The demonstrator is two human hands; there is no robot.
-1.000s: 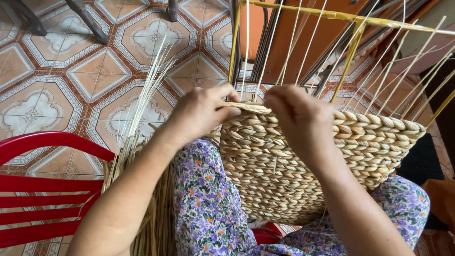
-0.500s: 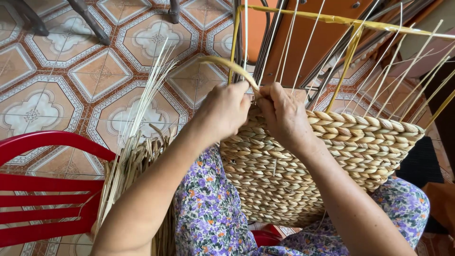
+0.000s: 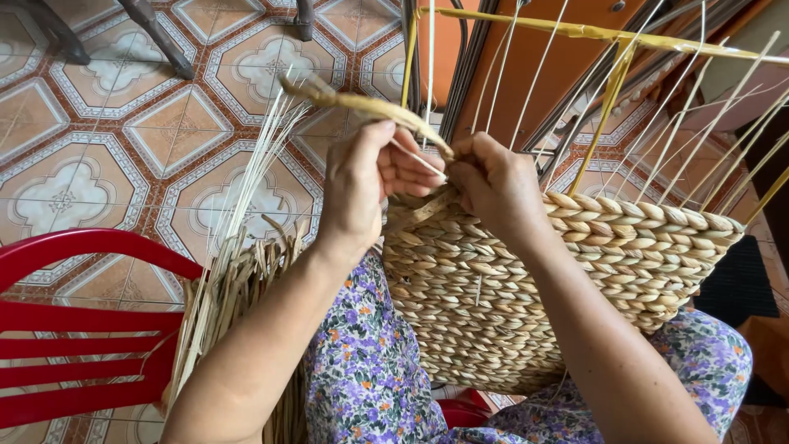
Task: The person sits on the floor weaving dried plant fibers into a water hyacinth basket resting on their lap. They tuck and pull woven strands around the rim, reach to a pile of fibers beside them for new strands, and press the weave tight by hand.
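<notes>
A half-woven straw basket (image 3: 575, 271) rests on my lap, its thin upright stakes (image 3: 682, 140) rising from the rim. My left hand (image 3: 366, 185) and my right hand (image 3: 493, 185) meet at the basket's near-left rim. Both pinch a twisted dried-grass strand (image 3: 362, 105) that arcs up and left from between my fingers. A thin pale stake passes between my two hands. My lap is covered in purple floral cloth (image 3: 362, 370).
A bundle of dried grass and thin reeds (image 3: 234, 279) stands at my left knee. A red plastic chair (image 3: 74, 329) sits at the lower left. Patterned floor tiles (image 3: 90, 156) spread behind, with dark furniture legs (image 3: 156, 37) at the top. An orange panel (image 3: 534, 74) stands behind the stakes.
My hands have come together and lifted from the rim. The twisted strand has been pulled up and out to the left, now arcing above my left hand.
</notes>
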